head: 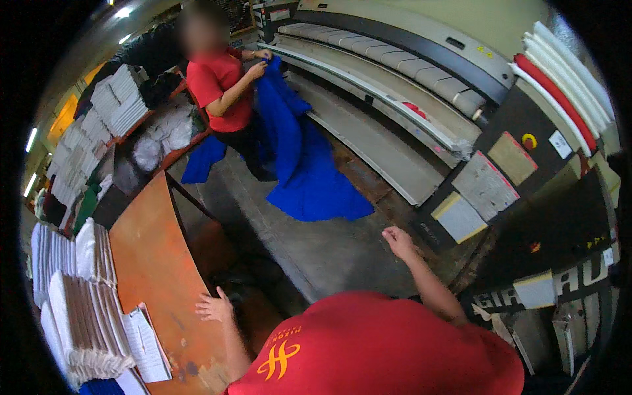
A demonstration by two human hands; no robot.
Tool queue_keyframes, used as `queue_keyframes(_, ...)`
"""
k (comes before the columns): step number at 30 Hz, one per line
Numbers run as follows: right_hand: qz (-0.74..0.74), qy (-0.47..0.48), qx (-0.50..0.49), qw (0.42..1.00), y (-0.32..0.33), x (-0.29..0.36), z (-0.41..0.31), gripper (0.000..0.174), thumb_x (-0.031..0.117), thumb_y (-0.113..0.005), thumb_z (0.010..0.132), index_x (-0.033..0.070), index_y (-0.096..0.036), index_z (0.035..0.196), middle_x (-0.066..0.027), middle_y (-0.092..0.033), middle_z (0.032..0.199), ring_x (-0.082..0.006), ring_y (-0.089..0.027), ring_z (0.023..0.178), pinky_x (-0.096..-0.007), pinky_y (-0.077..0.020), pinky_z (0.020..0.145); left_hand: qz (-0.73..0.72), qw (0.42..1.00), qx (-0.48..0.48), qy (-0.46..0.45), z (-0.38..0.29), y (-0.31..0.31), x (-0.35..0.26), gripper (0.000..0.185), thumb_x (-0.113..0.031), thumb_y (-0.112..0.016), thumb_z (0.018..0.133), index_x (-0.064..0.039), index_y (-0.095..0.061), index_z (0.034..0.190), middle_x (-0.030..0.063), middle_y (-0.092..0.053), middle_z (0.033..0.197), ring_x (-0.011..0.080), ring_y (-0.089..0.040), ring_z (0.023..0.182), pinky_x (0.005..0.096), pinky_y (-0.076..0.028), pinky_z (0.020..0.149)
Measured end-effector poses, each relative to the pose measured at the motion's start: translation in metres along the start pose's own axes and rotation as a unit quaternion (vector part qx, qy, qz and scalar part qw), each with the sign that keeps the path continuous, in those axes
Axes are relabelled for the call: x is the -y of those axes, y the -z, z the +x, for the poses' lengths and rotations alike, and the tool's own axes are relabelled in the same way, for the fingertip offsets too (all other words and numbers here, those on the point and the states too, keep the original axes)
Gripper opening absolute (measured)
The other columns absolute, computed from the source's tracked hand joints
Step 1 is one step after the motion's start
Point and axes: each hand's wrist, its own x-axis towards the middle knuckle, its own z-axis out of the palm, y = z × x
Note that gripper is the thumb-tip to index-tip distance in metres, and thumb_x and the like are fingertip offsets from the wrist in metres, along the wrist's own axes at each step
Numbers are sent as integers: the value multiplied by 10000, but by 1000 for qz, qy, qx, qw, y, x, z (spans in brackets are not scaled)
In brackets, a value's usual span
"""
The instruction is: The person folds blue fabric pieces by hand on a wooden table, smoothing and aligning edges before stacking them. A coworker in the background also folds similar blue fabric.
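Observation:
My left hand [214, 306] rests with spread fingers on the edge of a worn orange-brown table [153, 247] and holds nothing. Out over the concrete floor, my right hand [398, 242] has its fingers curled in; whether anything small is inside cannot be seen. Ahead, a person in a red shirt [217, 94] holds up a large blue cloth [291, 133] with both hands, and its lower part spreads over the floor. On the table, left of my left hand, lie a clipboard with written sheets [146, 345] and stacks of folded white cloth [89, 316].
A long flatwork ironer [375, 98] runs along the right, with papers on its dark end panel [553, 113]. Folded white and red cloths [563, 98] are stacked on top of that end. Further white stacks [118, 98] and plastic-wrapped bundles [163, 138] stand at the back left.

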Motion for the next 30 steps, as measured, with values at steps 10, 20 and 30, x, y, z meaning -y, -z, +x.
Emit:
queue_keyframes(10, 153, -106, 73, 980, -124, -1, 354, 360, 397, -544, 941, 47, -607, 885, -10, -575, 778, -132, -522, 723, -294, -442, 659, 81, 990, -31, 107, 3, -1, -22, 756, -675, -405, 875, -169, -333, 1433, 223, -301, 1479, 449, -238, 1371, 662, -233, 1021)
queue_keyframes(20, -7, -156, 38, 987, -294, 40, 783, 354, 305, -532, 935, 89, -605, 1205, -152, -633, 1152, -321, -588, 1071, -405, -455, 898, 149, 922, -52, 354, 54, -48, -108, 876, -729, -496, 790, -131, -346, 1412, 192, -454, 1363, 420, -468, 1203, 552, -417, 919)
queue_keyframes(30, -36, -154, 255, 954, -496, -11, 865, 534, 394, -636, 853, 103, -531, 1288, -147, -571, 1278, -319, -533, 1190, -410, -426, 1006, 2, 981, 192, 38, 118, -32, -372, 636, -462, -615, 856, -118, -442, 1362, 148, -328, 1479, 345, -386, 1304, 520, -305, 1050)
